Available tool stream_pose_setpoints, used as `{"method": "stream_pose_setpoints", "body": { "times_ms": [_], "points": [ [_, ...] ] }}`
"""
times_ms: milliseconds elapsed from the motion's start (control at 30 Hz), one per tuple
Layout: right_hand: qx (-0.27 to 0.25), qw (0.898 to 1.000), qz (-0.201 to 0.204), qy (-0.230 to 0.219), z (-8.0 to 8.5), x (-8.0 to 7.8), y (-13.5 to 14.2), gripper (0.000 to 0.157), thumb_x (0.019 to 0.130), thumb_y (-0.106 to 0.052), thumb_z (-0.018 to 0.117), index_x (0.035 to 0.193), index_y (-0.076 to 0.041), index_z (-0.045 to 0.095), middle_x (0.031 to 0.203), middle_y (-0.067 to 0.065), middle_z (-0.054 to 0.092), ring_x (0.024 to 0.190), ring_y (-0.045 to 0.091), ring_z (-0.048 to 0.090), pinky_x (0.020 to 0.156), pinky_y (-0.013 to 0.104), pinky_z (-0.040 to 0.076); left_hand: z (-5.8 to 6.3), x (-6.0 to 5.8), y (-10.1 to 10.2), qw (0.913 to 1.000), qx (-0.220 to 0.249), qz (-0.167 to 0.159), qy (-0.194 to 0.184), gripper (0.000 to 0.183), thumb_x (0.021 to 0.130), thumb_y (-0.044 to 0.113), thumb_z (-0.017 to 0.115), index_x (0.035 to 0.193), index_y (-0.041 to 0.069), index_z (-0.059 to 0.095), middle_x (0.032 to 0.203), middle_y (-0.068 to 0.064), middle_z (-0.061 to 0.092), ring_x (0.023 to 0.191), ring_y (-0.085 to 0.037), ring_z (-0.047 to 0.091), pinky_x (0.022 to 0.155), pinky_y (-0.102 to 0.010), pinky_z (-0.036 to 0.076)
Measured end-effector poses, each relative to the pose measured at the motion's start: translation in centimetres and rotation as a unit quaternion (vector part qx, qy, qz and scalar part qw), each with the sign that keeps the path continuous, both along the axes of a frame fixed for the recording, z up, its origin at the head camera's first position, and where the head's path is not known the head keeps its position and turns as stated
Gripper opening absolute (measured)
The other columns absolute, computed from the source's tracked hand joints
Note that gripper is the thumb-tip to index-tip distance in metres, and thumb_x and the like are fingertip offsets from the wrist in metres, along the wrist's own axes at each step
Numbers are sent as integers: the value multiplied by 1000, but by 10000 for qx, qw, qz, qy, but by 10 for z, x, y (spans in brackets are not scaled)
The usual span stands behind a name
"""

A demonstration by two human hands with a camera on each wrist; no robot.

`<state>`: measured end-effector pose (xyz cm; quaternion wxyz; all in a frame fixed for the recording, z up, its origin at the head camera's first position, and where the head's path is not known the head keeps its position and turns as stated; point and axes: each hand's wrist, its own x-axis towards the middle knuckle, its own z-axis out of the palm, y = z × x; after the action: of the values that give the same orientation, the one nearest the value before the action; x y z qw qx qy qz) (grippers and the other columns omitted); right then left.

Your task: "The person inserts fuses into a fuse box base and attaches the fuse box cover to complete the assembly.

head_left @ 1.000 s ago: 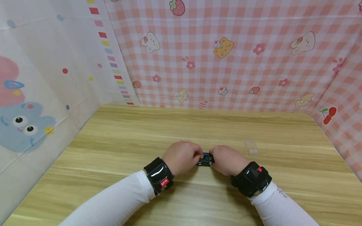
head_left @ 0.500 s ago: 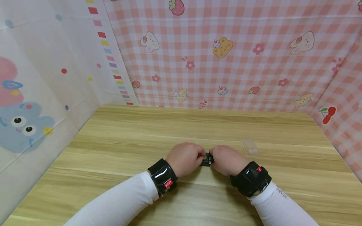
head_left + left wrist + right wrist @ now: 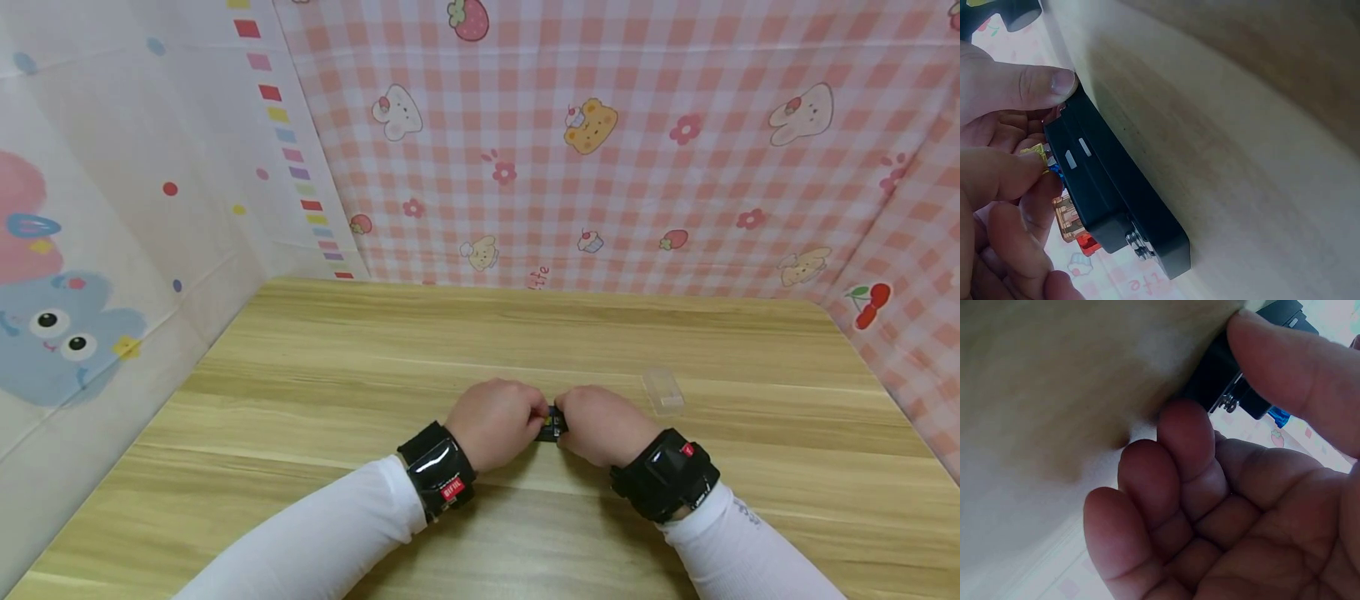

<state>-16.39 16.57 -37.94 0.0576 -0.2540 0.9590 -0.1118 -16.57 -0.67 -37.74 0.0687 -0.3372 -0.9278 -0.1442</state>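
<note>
A black fuse box [image 3: 550,433] lies on the table between the two hands. My left hand [image 3: 498,425] is at its left end. In the left wrist view, the left fingers pinch a yellow blade fuse [image 3: 1037,150] over the top of the box, while the thumb touches the box's end. Blue [image 3: 1055,169], light brown [image 3: 1067,219] and red [image 3: 1089,244] fuses stick out of that same face. My right hand [image 3: 606,425] holds the other end, its thumb and index finger at the box's sides near metal screw terminals [image 3: 1229,403].
A clear plastic cover [image 3: 664,392] lies on the wooden table [image 3: 337,358] behind the right hand. Patterned cloth walls [image 3: 637,183] stand at the back and both sides. Black straps [image 3: 438,471] wrap both wrists.
My left hand has moved a little to the right along the fuse box, with the yellow fuse, closer to the right hand. The right hand keeps its place.
</note>
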Motion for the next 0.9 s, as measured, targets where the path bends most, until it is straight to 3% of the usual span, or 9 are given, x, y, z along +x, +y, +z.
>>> {"method": "stream_pose_setpoints", "body": {
  "times_ms": [900],
  "points": [
    [-27,10000,33,57,0,0,0,20,72,-11,73,65,-16,55,62,-3,51,56,16,44,53,30,39,-1,-1,3,9998,-186,-11,-26,10,85,23,64,79,25,71,75,15,63,60,1,48,52,-23,43]
  ]
}}
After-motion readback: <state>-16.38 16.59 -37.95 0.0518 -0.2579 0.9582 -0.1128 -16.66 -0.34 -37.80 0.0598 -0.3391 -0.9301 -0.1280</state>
